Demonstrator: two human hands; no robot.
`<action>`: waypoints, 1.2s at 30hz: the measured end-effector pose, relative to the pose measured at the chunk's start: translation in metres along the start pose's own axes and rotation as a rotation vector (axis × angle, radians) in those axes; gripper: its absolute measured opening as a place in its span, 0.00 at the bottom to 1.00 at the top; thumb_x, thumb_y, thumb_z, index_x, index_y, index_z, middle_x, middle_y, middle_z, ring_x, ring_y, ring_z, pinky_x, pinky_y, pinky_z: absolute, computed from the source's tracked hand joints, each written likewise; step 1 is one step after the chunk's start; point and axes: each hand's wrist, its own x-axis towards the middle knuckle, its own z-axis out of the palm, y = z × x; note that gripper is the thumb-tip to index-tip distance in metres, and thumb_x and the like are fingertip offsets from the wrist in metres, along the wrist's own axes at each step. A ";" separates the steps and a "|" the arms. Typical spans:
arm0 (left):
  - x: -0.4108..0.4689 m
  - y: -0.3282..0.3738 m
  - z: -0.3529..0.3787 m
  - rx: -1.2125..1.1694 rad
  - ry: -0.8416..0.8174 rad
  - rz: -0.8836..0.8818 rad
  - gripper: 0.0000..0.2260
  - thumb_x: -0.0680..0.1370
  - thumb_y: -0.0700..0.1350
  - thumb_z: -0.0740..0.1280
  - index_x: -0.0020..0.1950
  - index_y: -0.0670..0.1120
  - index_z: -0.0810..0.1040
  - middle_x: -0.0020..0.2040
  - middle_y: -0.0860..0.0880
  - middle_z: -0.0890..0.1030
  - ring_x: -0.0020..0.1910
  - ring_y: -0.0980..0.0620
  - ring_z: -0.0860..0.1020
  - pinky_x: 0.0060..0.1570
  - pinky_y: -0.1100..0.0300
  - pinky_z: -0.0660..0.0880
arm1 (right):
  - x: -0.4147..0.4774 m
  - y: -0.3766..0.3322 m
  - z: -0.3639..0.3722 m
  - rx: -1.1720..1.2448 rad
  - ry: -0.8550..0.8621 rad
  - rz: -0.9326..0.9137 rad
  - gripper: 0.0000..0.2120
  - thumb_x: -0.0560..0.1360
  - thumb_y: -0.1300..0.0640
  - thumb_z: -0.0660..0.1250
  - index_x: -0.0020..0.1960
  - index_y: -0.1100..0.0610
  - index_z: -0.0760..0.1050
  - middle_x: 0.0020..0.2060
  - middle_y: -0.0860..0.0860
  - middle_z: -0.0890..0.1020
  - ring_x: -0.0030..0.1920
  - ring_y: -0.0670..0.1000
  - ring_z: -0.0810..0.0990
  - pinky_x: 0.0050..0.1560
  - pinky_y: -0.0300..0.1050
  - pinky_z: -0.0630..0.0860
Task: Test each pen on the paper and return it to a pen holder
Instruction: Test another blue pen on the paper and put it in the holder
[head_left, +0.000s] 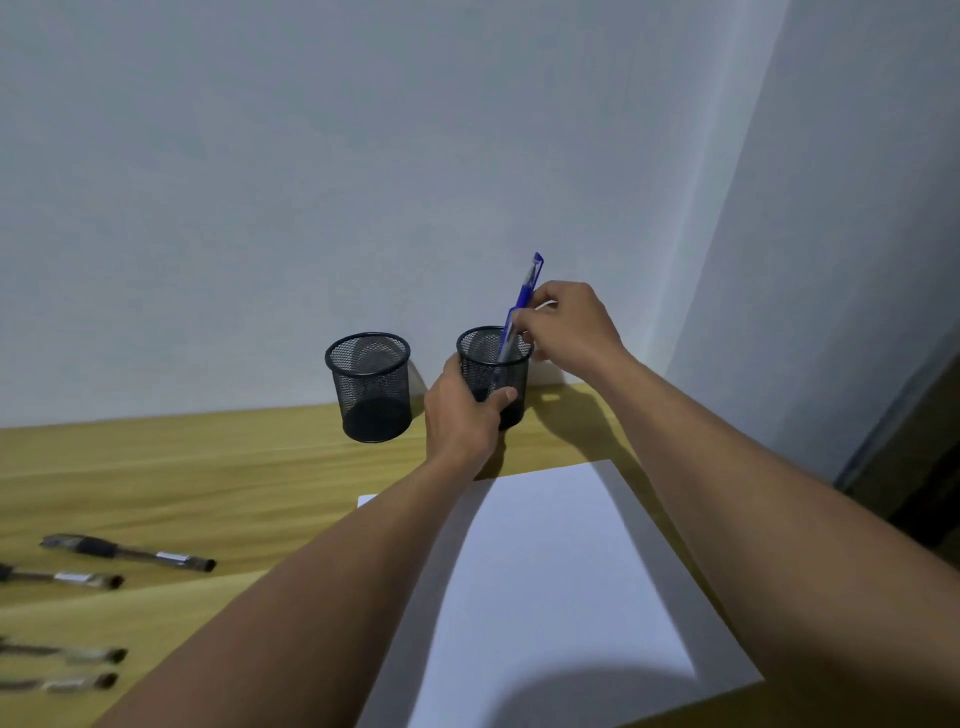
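A person's left hand (462, 415) closes its grip round a black mesh pen holder (480, 358) standing at 12 o'clock from the sheet of paper (545, 571) on the wooden counter (208, 467). The right hand (566, 327), its grip pinching a blue pen (523, 299), holds it tilted, lower end inside the holder. A second mesh holder (370, 387) stands apart at 9 o'clock from the first; black pens (130, 553) lie at 8 o'clock from the paper.

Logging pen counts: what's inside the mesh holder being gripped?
Blue pen, maybe two, tilted inside the holder, right hand pinching it. Left hand covers the lower front; bottom hidden.
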 end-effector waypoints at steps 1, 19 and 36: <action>0.000 -0.001 0.001 -0.005 0.000 0.007 0.21 0.70 0.47 0.77 0.60 0.48 0.75 0.54 0.51 0.82 0.51 0.51 0.78 0.49 0.60 0.71 | 0.001 0.001 0.000 -0.011 -0.003 0.004 0.03 0.69 0.54 0.71 0.41 0.53 0.81 0.39 0.53 0.86 0.43 0.57 0.86 0.48 0.62 0.84; -0.031 0.020 -0.056 0.186 -0.042 0.030 0.30 0.73 0.49 0.75 0.72 0.41 0.71 0.65 0.43 0.78 0.65 0.45 0.75 0.61 0.55 0.71 | -0.054 -0.041 -0.029 -0.242 -0.092 -0.129 0.13 0.78 0.55 0.68 0.62 0.52 0.79 0.48 0.46 0.82 0.48 0.47 0.81 0.39 0.37 0.71; -0.164 -0.042 -0.330 0.559 0.022 0.090 0.12 0.75 0.43 0.70 0.59 0.48 0.82 0.55 0.49 0.85 0.54 0.51 0.81 0.56 0.58 0.75 | -0.239 -0.133 0.138 -0.366 -0.586 -0.383 0.14 0.78 0.54 0.68 0.62 0.53 0.81 0.56 0.52 0.84 0.56 0.53 0.82 0.55 0.45 0.77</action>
